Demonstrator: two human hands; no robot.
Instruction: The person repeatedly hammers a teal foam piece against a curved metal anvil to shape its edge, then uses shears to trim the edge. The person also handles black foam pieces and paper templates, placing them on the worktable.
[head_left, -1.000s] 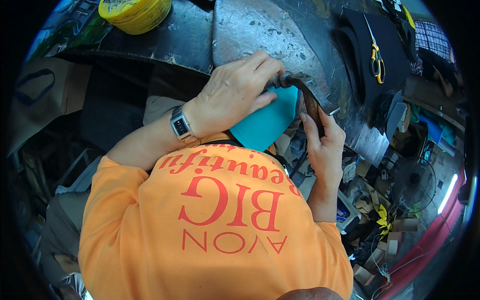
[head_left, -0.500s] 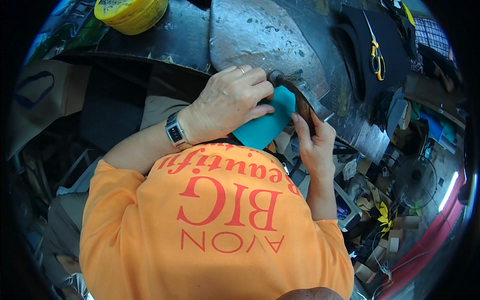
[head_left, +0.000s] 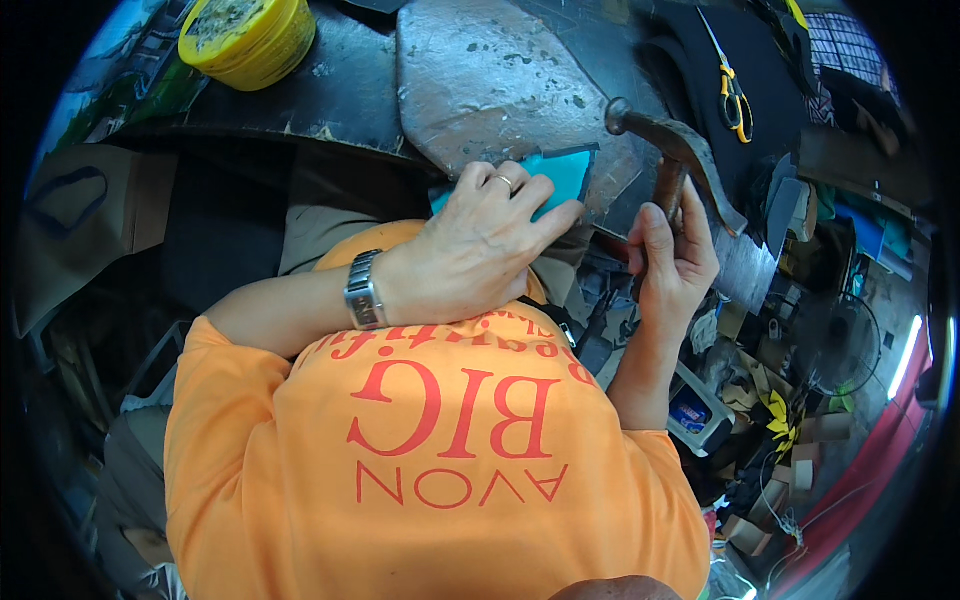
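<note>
The left hand [head_left: 490, 235] bends its fingers over a teal piece [head_left: 567, 178], with the knuckles raised; whether thumb and fingers pinch it cannot be told, as the hand hides the contact. The piece sticks out on the far side and to the right of the knuckles, dark along its far edge, at the near edge of a worn grey slab [head_left: 500, 90]. To the right, the right hand [head_left: 675, 245] grips the handle of a hammer [head_left: 685, 145] between thumb and fingers. The hammer's round face points left and its curved, narrow end points near and right; the head is clear of the teal piece.

Farther out, the slab rests on a dark workbench [head_left: 340, 80]. A yellow tub [head_left: 250, 50] stands at the far left. At the far right, scissors [head_left: 735, 105] with yellow-and-black handles lie on folded black material [head_left: 690, 65], blades pointing away.
</note>
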